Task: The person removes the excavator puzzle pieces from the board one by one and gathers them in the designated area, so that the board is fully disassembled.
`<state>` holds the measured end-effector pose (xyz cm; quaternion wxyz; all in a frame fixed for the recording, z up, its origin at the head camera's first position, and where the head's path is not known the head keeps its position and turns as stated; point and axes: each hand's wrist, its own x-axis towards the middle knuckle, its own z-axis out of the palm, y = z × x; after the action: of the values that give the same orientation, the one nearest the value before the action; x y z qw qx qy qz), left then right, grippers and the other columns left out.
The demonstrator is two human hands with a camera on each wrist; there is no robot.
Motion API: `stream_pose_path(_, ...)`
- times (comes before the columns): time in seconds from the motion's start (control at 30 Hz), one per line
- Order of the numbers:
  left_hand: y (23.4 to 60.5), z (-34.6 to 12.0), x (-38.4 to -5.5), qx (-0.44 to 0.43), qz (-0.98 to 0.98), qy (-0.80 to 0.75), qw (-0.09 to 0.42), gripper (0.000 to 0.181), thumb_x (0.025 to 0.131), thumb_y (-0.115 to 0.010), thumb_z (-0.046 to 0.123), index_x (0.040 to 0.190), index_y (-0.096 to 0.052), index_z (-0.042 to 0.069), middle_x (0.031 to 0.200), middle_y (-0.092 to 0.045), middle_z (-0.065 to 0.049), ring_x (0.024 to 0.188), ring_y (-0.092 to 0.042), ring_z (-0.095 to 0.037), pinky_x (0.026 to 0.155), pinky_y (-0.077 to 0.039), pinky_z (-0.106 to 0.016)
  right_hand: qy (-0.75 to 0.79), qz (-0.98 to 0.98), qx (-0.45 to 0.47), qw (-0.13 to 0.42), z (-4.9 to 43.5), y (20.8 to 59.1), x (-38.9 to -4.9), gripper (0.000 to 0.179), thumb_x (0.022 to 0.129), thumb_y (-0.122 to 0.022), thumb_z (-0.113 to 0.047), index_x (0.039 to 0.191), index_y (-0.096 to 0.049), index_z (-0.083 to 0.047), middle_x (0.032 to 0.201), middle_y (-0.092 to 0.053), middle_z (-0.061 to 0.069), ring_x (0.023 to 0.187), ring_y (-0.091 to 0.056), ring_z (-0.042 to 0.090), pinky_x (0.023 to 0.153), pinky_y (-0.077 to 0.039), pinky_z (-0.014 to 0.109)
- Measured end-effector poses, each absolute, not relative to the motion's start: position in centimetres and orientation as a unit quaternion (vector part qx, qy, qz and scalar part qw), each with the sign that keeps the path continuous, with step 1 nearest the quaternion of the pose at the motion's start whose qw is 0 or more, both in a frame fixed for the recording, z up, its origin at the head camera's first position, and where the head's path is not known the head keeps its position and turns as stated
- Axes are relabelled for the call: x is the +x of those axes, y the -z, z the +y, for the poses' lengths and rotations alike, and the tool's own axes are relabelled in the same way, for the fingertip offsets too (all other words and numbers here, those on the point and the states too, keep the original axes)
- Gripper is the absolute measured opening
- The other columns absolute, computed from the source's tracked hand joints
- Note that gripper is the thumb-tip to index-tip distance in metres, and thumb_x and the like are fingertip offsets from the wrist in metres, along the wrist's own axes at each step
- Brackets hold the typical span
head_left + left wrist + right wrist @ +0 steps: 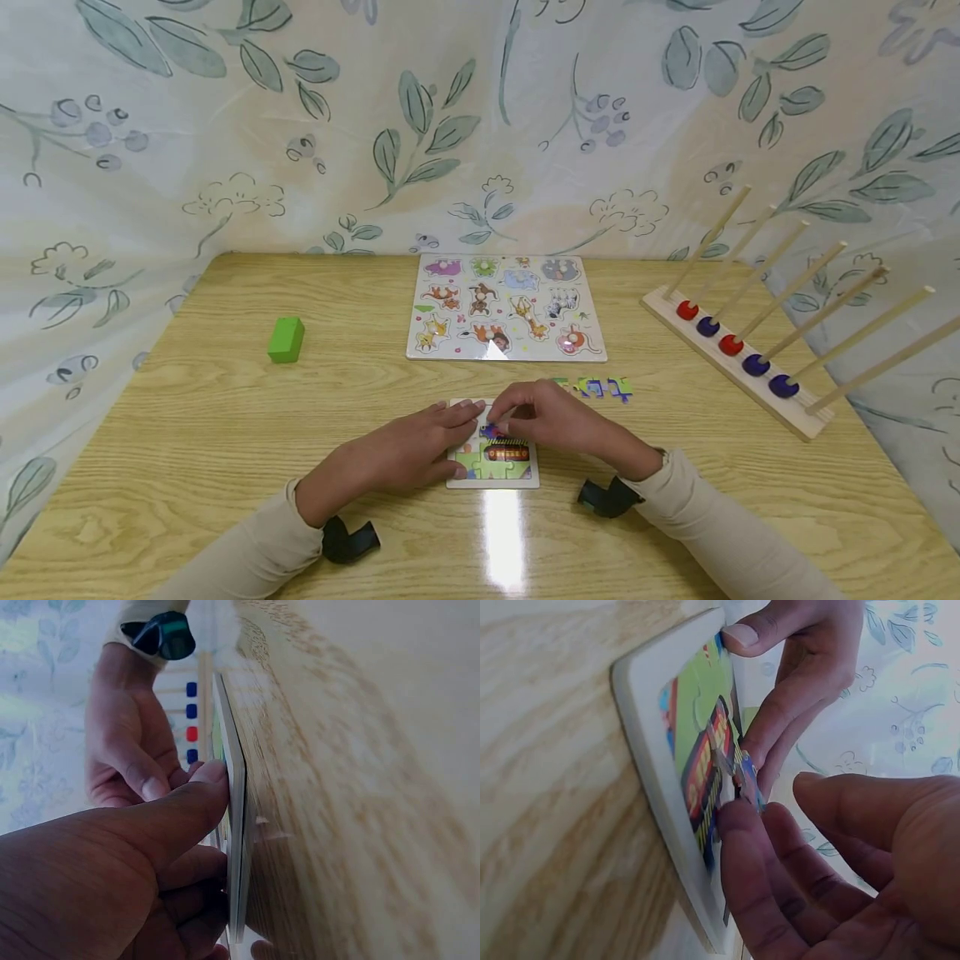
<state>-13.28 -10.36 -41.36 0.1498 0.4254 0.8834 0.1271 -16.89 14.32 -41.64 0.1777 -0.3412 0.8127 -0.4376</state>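
Observation:
A small jigsaw puzzle board [459, 406] with a pale frame lies on the table; a picture of a tracked vehicle fills its lower part. My left hand [420, 446] rests on the board's left side, fingers extended across it and thumb at the lower left edge. Over the upper middle, my right hand [558, 417] pinches a jigsaw piece [747, 778] with curled fingers. That piece stands tilted against the board in the right wrist view, close to the left fingertips. Loose jigsaw pieces [592, 387] lie just beyond the right hand, which partly hides them.
Behind the board lies an animal peg puzzle [502, 290]. A green block [287, 340] sits at the left. On the right stands a wooden rack [738, 367] with upright dowels and several red and blue beads. A floral cloth [480, 133] hangs behind the table.

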Motion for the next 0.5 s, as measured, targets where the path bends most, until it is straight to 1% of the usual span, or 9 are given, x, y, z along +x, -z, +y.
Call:
stream_pose_path(0.2, 41.42, -10.40, -13.27, 0.425, 0.883, -0.132, 0.150, 0.065, 0.098, -0.060, 0.032, 0.148, -0.036, -0.001, 0.158, -0.025, -0.011, 0.144, -0.022, -0.022, 0.115, -0.022, -0.043, 0.452, 0.805, -0.344, 0.171, 14.11, 42.02, -16.86, 0.018, 0.090, -0.065, 0.001, 0.102, -0.073, -0.009, 0.103, -0.066, -0.001, 0.093, -0.061, 0.016, 0.076, -0.054, 0.029)
stream_pose_path(0.33, 41.48, -10.47, -13.28, 0.425, 0.883, -0.134, 0.149, 0.065, 0.098, -0.060, 0.032, 0.149, -0.035, -0.001, 0.158, -0.026, -0.012, 0.144, -0.022, -0.023, 0.115, -0.021, -0.043, 0.450, 0.808, -0.336, 0.176, 13.82, 42.21, -16.63, 0.022, 0.089, -0.067, 0.003, 0.107, -0.070, -0.009, 0.105, -0.063, 0.001, 0.088, -0.061, 0.014, 0.076, -0.054, 0.029)
stream_pose_path(0.5, 41.52, -10.50, -13.31, 0.428, 0.882, -0.130, 0.146, 0.065, 0.098, -0.060, 0.033, 0.149, -0.036, 0.000, 0.157, -0.027, -0.013, 0.144, -0.023, -0.026, 0.115, -0.021, -0.044, 0.436, 0.816, -0.332, 0.182, 13.62, 42.27, -16.33, 0.031, 0.088, -0.066, 0.006, 0.115, -0.066, -0.008, 0.106, -0.061, 0.002, 0.080, -0.059, 0.012, 0.070, -0.053, 0.027)
